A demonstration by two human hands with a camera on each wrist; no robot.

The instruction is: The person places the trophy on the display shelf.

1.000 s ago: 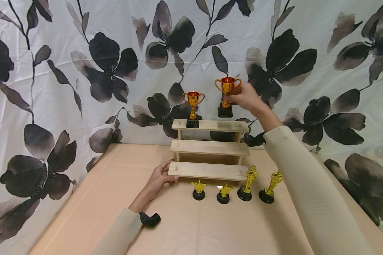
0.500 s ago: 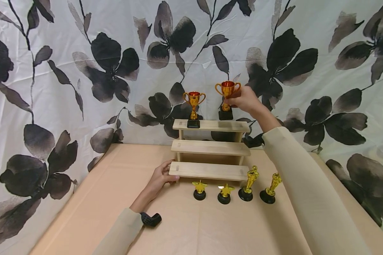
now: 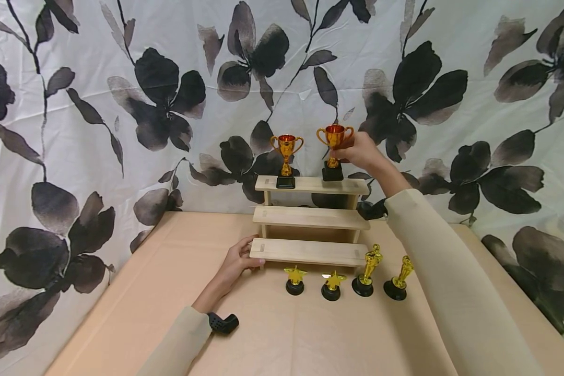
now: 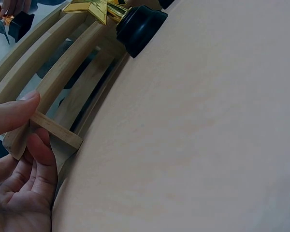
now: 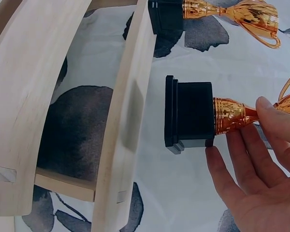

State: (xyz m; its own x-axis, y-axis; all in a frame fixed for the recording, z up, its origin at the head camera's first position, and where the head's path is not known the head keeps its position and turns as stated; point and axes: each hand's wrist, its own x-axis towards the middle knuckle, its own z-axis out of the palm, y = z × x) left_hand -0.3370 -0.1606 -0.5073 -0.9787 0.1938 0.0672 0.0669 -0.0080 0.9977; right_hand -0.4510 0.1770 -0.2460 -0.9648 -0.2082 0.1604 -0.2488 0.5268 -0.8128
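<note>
My right hand (image 3: 361, 150) pinches a gold trophy cup (image 3: 333, 137) by its stem, upright over the right part of the top step. In the right wrist view a gap shows between the cup's black base (image 5: 191, 111) and the wooden board. Another trophy cup (image 3: 286, 149) stands on the left part of that step. The three-step wooden display stand (image 3: 310, 216) is held at the left end of its bottom step by my left hand (image 3: 237, 261). Seen from the left wrist, the thumb (image 4: 17, 115) lies on the board while the fingers curl beneath it.
Two small star trophies (image 3: 295, 281) stand on the table (image 3: 258, 334) before the stand. To their right are two gold figure trophies (image 3: 368, 266), the nearer overlapping the bottom step's right corner in this view. Behind everything hangs a floral curtain (image 3: 169, 31).
The right hand has lowered its trophy cup toward the top step. The left hand has kept its hold on the stand, and the other trophies stand where they were.
</note>
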